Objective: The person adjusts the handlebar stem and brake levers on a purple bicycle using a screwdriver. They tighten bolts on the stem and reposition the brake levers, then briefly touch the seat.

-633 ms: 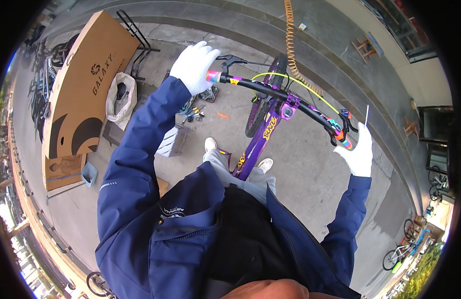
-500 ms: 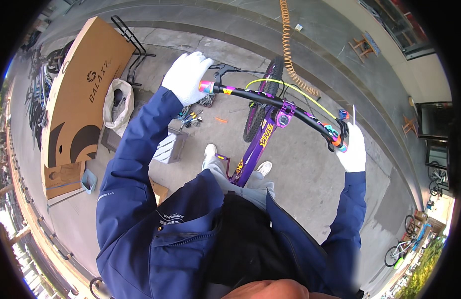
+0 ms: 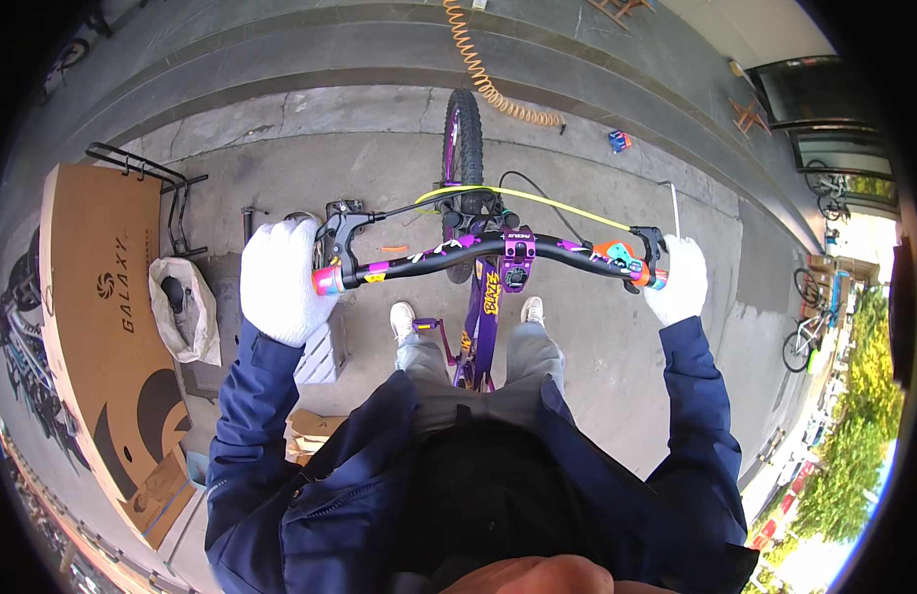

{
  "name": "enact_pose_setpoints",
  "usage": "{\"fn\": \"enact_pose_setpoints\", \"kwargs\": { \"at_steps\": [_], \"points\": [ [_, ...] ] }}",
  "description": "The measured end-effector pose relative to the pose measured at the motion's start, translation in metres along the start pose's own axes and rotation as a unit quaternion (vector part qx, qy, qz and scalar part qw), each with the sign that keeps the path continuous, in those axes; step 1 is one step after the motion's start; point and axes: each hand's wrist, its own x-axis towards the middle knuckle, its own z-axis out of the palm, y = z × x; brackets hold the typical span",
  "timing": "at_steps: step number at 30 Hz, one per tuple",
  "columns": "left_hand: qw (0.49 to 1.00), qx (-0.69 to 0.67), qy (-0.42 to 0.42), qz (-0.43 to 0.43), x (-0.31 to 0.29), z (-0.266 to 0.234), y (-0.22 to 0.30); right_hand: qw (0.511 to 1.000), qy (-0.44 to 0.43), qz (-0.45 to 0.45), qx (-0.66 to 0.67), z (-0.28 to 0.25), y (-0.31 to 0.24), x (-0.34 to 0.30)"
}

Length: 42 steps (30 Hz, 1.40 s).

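Observation:
A purple bicycle (image 3: 485,317) stands upright between my legs. Its black handlebar (image 3: 577,253) lies nearly level across the view, with a purple stem (image 3: 519,265) in the middle. Gloved in white, my left hand (image 3: 283,279) is wrapped round the left grip, beside a black brake lever (image 3: 342,238). My right hand (image 3: 679,280), gloved too, closes round the right grip. From its top sticks a thin metal rod with a bent tip, like a hex key (image 3: 674,206). The front wheel (image 3: 464,148) points straight ahead. A yellow-green cable (image 3: 548,201) arches over the bar.
On the left stand a large cardboard box (image 3: 112,327), a black metal rack (image 3: 176,203) and a white sack (image 3: 186,312). A grey crate (image 3: 322,351) sits by my left arm. An orange coiled hose (image 3: 478,74) hangs ahead, near a step edge. Parked bicycles (image 3: 803,327) are at right.
The handlebar has turned from slanting down to the right to nearly level, and the front wheel has straightened. Both hands stayed on the grips. My view has turned to the right.

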Motion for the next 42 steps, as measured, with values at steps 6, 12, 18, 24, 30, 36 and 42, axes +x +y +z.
{"fn": "enact_pose_setpoints", "kwargs": {
  "at_steps": [6,12,18,24,30,36,42],
  "points": [
    [0.989,0.012,-0.146,0.0,0.017,-0.01,-0.006,0.999,-0.028,0.029,0.001,-0.003,-0.002,-0.001],
    [0.984,-0.073,-0.152,0.058,0.028,-0.004,-0.005,0.994,-0.041,0.104,-0.009,0.015,-0.011,-0.004],
    [0.967,-0.118,-0.213,0.068,0.035,-0.001,-0.001,0.984,-0.016,0.176,-0.016,0.018,-0.033,-0.003],
    [0.976,-0.061,-0.188,0.088,0.031,0.0,0.004,0.984,0.01,0.164,-0.065,-0.01,-0.055,-0.002],
    [0.987,0.018,-0.143,0.069,0.038,-0.005,-0.012,0.923,0.147,0.352,0.057,-0.019,-0.09,-0.105],
    [0.989,-0.008,-0.116,0.09,0.031,0.0,-0.05,0.781,0.087,0.581,0.214,0.028,-0.169,-0.304],
    [0.993,0.041,-0.087,0.07,0.021,0.005,-0.077,0.837,-0.194,0.488,0.153,0.072,-0.235,-0.437]
  ]
}}
